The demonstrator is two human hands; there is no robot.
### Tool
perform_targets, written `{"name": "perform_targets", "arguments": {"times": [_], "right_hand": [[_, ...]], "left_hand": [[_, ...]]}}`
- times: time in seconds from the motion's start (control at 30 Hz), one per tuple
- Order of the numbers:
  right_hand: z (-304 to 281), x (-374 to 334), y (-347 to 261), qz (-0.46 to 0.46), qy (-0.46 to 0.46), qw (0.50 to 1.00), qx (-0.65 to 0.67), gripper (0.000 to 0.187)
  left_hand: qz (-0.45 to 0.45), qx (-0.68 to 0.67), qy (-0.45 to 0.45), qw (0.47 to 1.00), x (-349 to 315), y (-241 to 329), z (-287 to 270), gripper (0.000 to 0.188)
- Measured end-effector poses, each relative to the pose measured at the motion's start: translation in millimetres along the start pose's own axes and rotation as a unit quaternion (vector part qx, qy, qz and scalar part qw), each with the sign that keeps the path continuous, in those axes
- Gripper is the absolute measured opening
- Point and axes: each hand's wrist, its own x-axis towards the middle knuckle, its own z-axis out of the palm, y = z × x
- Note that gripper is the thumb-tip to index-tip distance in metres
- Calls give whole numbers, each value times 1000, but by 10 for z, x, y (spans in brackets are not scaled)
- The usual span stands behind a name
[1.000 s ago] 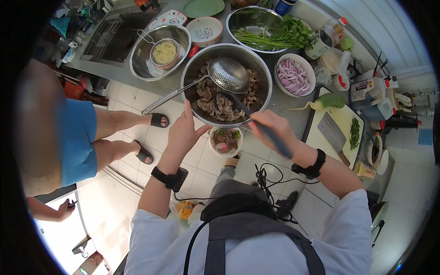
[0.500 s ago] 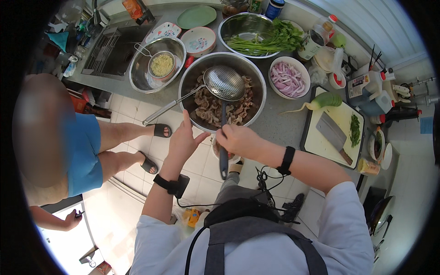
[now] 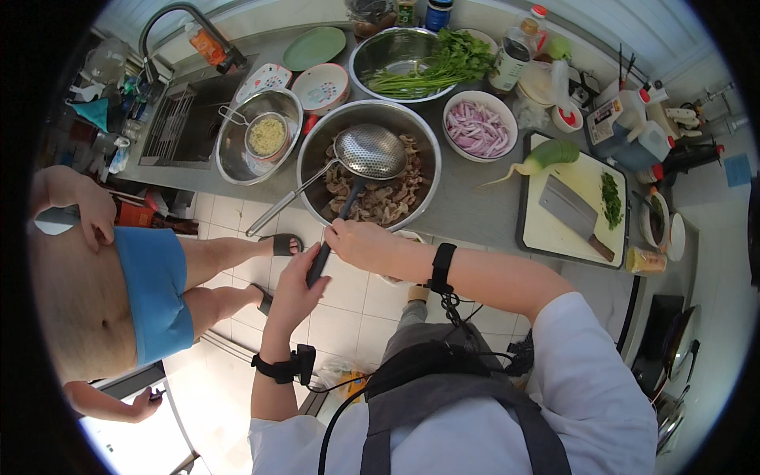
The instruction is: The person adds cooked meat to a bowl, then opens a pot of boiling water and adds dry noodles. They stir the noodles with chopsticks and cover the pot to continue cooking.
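Note:
A large steel bowl [image 3: 434,170] holding cooked sliced meat [image 3: 380,207] stands at the counter's front edge. Over the meat rests a perforated skimmer [image 3: 370,150], its metal handle leaning across the rim at the left. A dark-handled utensil [image 3: 348,200] slants down out of the bowl toward me; its head is hidden at the skimmer, so its kind does not show. My right hand [image 3: 360,244] grips that dark handle just below the rim. Lower down, my left hand [image 3: 294,297] is closed around the handle's end. Neither hand touches the skimmer's handle.
Left stands a steel bowl [image 3: 224,162] with minced garlic in a strainer. Behind is a bowl of green herbs [image 3: 467,59]; right, sliced onion [image 3: 479,131]. A cleaver [image 3: 568,203] and green radish [image 3: 550,154] lie on the cutting board [image 3: 542,226]. A person [image 3: 154,293] stands left.
My left hand, open with fingers spread before, has closed on the dark handle's end. The right hand has moved left, and the handle has swung from upright to slanting left. My view has shifted.

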Motion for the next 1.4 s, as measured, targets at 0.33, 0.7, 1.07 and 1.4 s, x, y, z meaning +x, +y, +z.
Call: {"name": "perform_targets", "arguments": {"times": [0.33,0.7,1.07,1.4], "right_hand": [[-606,-894,283,51,-70,987,136,26],[-1150,-2317,515,286,20,955,73,17],[-1735,-4747,866,714,193,670,-64,53],[-2172,-6057,547,762,186,618,-56,53]], "left_hand": [[86,147,20,985,409,-217,-394,44],[107,371,88,918,771,-606,-387,53],[296,319,137,890,913,501,200,49],[429,205,-11,880,773,1993,1476,37]]}}
